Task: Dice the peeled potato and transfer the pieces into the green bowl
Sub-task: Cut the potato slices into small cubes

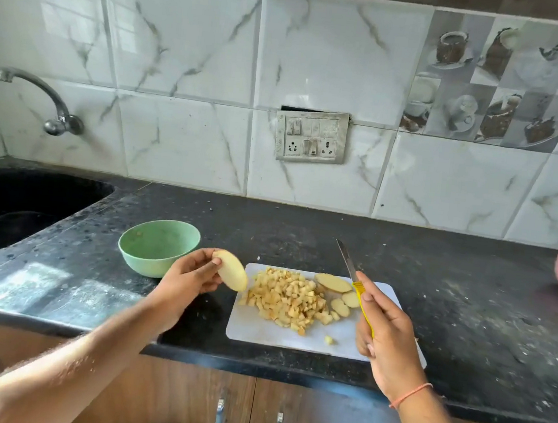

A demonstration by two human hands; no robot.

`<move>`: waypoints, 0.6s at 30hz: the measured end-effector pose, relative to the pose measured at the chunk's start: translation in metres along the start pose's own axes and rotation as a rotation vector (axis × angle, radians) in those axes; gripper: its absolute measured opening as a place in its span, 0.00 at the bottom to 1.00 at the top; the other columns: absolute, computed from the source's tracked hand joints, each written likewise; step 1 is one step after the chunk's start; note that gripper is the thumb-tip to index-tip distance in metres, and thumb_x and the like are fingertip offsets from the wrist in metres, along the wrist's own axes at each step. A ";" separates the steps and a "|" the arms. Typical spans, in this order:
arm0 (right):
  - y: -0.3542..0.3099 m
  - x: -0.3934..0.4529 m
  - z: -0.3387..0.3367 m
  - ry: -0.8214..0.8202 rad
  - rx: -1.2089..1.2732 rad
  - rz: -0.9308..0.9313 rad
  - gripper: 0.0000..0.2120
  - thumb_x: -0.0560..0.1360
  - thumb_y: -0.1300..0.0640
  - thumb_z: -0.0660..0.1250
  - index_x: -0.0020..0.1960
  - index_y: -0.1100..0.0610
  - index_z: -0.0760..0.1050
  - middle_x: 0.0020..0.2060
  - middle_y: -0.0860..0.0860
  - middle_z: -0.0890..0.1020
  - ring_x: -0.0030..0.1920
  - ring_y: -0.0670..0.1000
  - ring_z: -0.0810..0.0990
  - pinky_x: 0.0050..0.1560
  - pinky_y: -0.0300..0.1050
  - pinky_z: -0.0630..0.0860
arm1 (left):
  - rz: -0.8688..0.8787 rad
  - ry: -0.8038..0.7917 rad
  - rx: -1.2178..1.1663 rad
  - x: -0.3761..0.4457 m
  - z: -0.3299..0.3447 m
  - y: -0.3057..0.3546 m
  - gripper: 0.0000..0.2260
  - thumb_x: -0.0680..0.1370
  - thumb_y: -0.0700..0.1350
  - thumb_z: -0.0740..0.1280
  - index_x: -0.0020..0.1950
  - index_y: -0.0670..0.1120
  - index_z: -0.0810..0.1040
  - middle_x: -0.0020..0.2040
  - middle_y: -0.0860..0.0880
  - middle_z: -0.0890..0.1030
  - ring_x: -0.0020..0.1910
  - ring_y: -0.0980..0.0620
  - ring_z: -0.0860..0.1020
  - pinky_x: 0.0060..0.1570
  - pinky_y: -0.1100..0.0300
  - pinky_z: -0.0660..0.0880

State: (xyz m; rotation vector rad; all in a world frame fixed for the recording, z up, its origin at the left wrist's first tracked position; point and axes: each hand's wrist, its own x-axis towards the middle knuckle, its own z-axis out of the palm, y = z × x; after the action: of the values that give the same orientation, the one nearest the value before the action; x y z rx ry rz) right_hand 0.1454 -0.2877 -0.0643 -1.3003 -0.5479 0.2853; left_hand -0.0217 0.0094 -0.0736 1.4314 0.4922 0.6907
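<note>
Head view: the left hand pinches a potato slice in its fingers, raised between the green bowl and the white cutting board. The right hand grips a yellow-handled knife, blade pointing away. Diced potato is heaped on the board, uncut slices beside it, on the black bench.

both bare forearms reach forward from the bottom edge, the left one stretched long and slanting inward. the left hand is raised, palm turned up, its fingers and thumb pinching a potato slice. the right hand is lifted too, back toward us, fingers curled round a knife handle (an orange thread circles that wrist), blade pointing away.
</note>
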 end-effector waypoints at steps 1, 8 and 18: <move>0.000 -0.002 0.002 0.001 -0.040 -0.007 0.17 0.85 0.57 0.62 0.69 0.43 0.80 0.27 0.52 0.57 0.28 0.52 0.52 0.29 0.44 0.51 | -0.012 0.035 -0.083 -0.003 -0.006 -0.003 0.06 0.85 0.41 0.66 0.57 0.45 0.82 0.43 0.50 0.83 0.44 0.53 0.78 0.51 0.57 0.77; -0.005 -0.021 0.046 -0.122 -0.792 -0.094 0.21 0.85 0.55 0.61 0.73 0.35 0.72 0.22 0.45 0.68 0.26 0.45 0.64 0.30 0.39 0.63 | -0.008 0.067 -0.200 -0.008 -0.011 -0.004 0.06 0.86 0.40 0.65 0.59 0.44 0.81 0.47 0.46 0.80 0.43 0.54 0.75 0.47 0.59 0.72; -0.011 -0.068 0.128 -0.409 -1.409 -0.249 0.27 0.85 0.50 0.51 0.83 0.41 0.53 0.40 0.49 0.80 0.36 0.49 0.77 0.32 0.45 0.64 | -0.017 0.049 -0.210 -0.003 -0.015 -0.007 0.06 0.86 0.39 0.64 0.59 0.43 0.81 0.47 0.45 0.79 0.43 0.53 0.75 0.46 0.59 0.73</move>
State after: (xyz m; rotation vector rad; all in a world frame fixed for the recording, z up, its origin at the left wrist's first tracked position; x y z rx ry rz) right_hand 0.0188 -0.2184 -0.0476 -2.5069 -1.3747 -0.1125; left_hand -0.0332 0.0176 -0.0823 1.2142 0.4557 0.7432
